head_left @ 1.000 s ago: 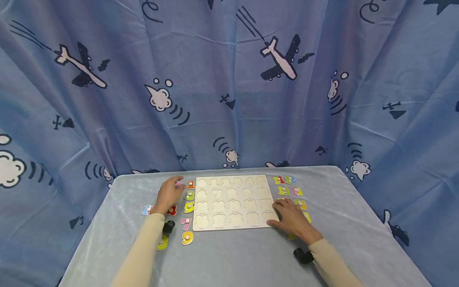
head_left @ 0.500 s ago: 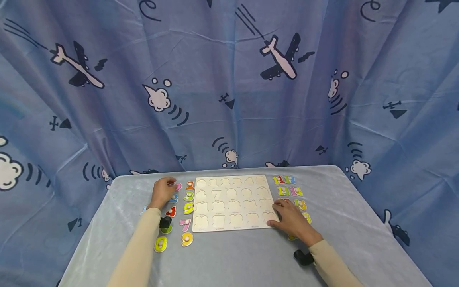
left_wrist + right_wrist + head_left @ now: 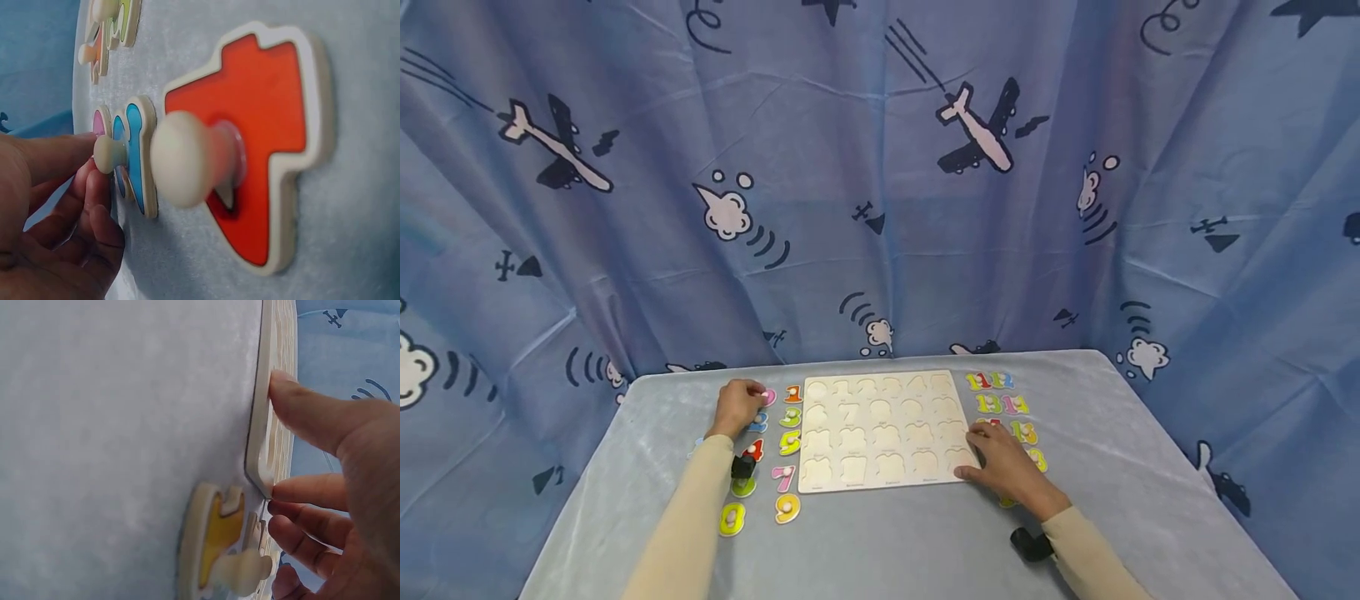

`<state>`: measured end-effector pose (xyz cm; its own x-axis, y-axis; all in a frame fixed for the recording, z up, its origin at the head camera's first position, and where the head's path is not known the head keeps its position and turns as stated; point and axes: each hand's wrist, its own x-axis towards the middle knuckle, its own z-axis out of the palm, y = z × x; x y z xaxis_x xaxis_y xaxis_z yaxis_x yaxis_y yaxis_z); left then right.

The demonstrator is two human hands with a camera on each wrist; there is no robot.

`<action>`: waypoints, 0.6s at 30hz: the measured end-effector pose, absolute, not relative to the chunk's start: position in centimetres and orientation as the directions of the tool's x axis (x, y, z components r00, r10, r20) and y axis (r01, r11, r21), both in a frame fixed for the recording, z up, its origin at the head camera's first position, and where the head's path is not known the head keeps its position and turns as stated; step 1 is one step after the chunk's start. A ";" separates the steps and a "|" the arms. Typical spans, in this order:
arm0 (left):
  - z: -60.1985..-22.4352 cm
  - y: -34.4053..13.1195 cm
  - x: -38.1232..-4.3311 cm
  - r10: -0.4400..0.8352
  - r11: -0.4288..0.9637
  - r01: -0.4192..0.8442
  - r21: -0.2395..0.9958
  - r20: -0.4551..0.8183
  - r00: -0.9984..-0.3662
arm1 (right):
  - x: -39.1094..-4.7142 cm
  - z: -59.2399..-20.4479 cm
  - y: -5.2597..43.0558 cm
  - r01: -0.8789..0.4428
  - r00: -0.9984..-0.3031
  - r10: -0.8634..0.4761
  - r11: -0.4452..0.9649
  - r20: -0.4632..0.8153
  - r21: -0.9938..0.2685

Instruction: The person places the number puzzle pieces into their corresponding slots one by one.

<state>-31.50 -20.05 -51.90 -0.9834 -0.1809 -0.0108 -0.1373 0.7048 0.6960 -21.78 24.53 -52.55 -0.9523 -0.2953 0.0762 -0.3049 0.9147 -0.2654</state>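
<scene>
A pale wooden number puzzle board (image 3: 880, 486) with cut-out recesses lies mid-table. My left hand (image 3: 735, 410) is at the upper left of it, thumb and forefinger pinching a pink number piece (image 3: 769, 397) that lies on the cloth. In the left wrist view, the fingertips partly hide this pink piece, behind a blue 2 (image 3: 135, 169) and a large red-orange 4 (image 3: 269, 112), both with knobs. At the board's near right corner, my right hand (image 3: 1007, 468) holds the edge between thumb and fingers. Beside that corner, the right wrist view shows a yellow knobbed piece (image 3: 219, 540).
Left of the board stand an orange 1 (image 3: 793, 394), a green 3 (image 3: 791, 417), a pink 7 (image 3: 783, 478) and a yellow 9 (image 3: 787, 508). Several two-digit pieces, including a red 11 (image 3: 978, 382), lie to its right. A patterned curtain (image 3: 820, 208) hangs behind the table.
My left hand has drawn back leftward from over the pink piece, uncovering the blue 2 and red 4, and its fingertips now meet the pink piece's side. The right hand stays at the board corner.
</scene>
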 end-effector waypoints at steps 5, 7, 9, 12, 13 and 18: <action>-51.9 -20.1 -31.6 -0.195 0.703 -0.154 0.694 -0.019 -0.981 | -21.7 -52.6 24.4 -0.290 -0.957 -0.283 0.916 0.065 -0.277; -51.9 -20.0 -31.6 -0.196 0.705 -0.150 0.693 -0.013 -0.981 | -21.7 -52.6 24.4 -0.292 -0.956 -0.283 0.915 0.071 -0.278; -51.7 -19.9 -31.7 -0.193 0.705 -0.136 0.696 0.004 -0.981 | -21.8 -52.6 24.5 -0.298 -0.955 -0.287 0.914 0.079 -0.276; -51.2 -19.5 -31.6 -0.181 0.697 -0.110 0.708 0.026 -0.983 | -21.8 -52.6 24.6 -0.301 -0.953 -0.289 0.913 0.087 -0.275; -51.0 -19.4 -31.6 -0.176 0.697 -0.102 0.710 0.032 -0.984 | -21.9 -52.6 24.6 -0.303 -0.953 -0.290 0.913 0.088 -0.274; -50.5 -18.3 -31.6 -0.164 0.690 -0.083 0.719 0.044 -0.986 | -21.9 -52.8 24.6 -0.296 -0.955 -0.286 0.913 0.079 -0.282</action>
<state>-31.60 -18.31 -50.49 -0.9855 -0.1638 0.0439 -0.0825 0.6896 0.7195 -21.91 24.56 -52.78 -0.9551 -0.2856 0.0786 -0.2961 0.9126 -0.2820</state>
